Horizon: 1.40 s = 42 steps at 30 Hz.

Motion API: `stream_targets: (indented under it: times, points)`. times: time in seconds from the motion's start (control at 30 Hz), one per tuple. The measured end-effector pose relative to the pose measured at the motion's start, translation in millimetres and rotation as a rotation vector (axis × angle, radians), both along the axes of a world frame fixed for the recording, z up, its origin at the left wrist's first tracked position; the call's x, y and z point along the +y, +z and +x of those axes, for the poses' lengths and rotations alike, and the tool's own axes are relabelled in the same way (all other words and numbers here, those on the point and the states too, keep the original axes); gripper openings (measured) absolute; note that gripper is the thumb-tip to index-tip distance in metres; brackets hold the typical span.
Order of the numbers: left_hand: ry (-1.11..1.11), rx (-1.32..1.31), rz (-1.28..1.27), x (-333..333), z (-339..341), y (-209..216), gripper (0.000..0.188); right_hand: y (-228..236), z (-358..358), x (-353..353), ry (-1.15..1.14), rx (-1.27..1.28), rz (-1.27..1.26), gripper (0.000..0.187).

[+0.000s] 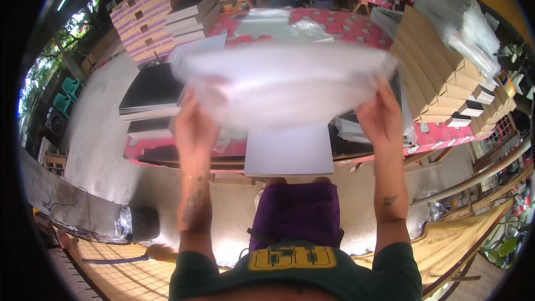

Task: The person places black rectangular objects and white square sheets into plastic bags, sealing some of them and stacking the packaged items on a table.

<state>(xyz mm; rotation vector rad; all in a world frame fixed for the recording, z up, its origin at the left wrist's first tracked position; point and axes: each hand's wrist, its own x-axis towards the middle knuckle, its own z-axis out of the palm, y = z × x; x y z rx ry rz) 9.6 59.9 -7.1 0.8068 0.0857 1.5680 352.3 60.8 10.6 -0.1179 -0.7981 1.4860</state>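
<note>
Both my hands hold up a wide, whitish plastic sheet or bag, smeared by motion, above the table. My left hand grips its left end, and my right hand grips its right end. Below it, a flat white sheet or board reaches past the table's front edge. Beside my left hand lies a stack of black-topped boards. Near my right hand, clear plastic lies over something dark. The held plastic hides the middle of the table.
The table wears a pink patterned cover. Tall stacks of brown cardboard boxes stand at the right, with clear plastic bags on top. More stacked boxes rise at the far left. A broom lies at the lower left.
</note>
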Motion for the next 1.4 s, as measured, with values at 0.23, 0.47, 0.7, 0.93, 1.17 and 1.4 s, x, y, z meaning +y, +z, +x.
stream_targets:
  times: [0.23,0.47,0.7,0.93,1.17,1.4]
  points:
    - [0.077,0.099,-0.481,79.9,-2.7,-132.8,0.016,-133.0,4.2,91.2,0.012,-0.067,-0.488,0.013]
    - [0.420,0.981,-0.268,72.7,7.4,-159.1,0.016,-199.7,-12.6,65.3,-0.614,-0.921,-0.370,0.030]
    - [0.249,0.799,-0.265,78.9,105.1,-85.8,0.026,-141.3,43.1,39.9,-0.591,-0.718,-0.565,0.033]
    - [-0.226,0.796,-0.453,88.0,167.5,-130.5,0.029,-178.6,169.1,44.8,-0.713,-0.573,-0.621,0.031]
    - [0.805,1.447,0.205,64.2,33.0,-152.5,0.026,-184.1,218.5,22.4,-0.829,-0.773,-0.556,0.038]
    - [0.952,2.241,0.134,28.5,-101.0,-158.5,0.013,-194.7,182.8,-2.1,-1.604,-1.569,-0.374,0.045]
